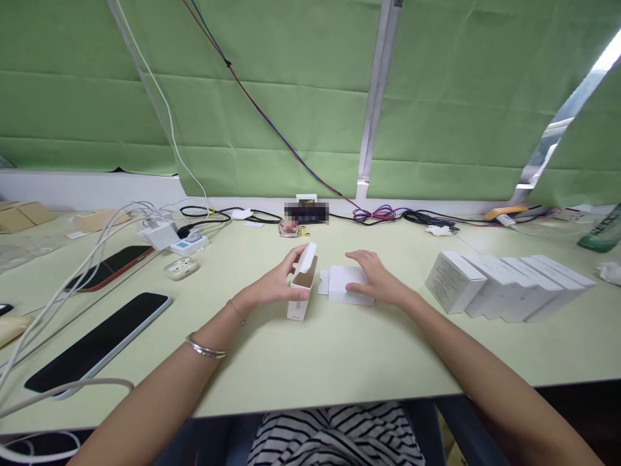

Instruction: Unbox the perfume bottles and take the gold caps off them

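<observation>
The left hand [275,285] grips a white box [297,308], flap [306,258] already up, the right hand [377,279] loosely open over a white insert [338,285] just right of that box, seemingly unopened boxes [504,294] farther right.

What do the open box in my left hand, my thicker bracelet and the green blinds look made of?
Open box: probably thin cardboard, smooth white outside, with a raised flap and brownish inside.
Thicker bracelet: likely polished, silver-toned metal; it catches bright highlights.
Green blinds: mostly matte, perhaps fabric or coated sheet; creases show, no visible weave.
</observation>
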Demonstrator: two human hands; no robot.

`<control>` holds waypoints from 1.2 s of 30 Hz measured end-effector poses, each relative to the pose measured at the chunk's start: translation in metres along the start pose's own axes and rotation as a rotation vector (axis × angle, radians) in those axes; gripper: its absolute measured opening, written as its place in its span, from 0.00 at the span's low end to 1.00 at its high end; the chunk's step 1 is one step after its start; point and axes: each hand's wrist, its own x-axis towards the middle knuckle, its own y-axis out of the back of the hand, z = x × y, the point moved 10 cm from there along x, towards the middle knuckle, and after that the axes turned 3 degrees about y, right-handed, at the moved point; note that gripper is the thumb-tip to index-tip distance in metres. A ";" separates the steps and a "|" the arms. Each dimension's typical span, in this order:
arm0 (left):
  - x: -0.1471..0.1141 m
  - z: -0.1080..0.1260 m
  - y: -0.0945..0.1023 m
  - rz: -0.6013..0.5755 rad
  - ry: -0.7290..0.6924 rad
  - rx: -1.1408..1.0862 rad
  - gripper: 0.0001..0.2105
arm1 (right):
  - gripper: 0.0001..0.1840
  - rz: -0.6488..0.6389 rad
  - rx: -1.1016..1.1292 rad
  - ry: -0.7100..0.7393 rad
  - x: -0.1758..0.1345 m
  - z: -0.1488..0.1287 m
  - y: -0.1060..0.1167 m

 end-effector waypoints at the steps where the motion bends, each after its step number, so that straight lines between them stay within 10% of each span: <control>1: 0.001 -0.004 0.004 0.020 0.019 -0.015 0.44 | 0.37 -0.080 -0.033 -0.044 -0.001 0.013 -0.002; 8: 0.001 -0.018 0.014 0.074 0.067 -0.065 0.43 | 0.49 -0.403 -0.017 -0.168 -0.017 0.048 -0.014; 36: 0.002 -0.014 0.011 0.057 0.062 -0.044 0.44 | 0.42 -0.297 0.063 -0.120 -0.008 0.044 -0.019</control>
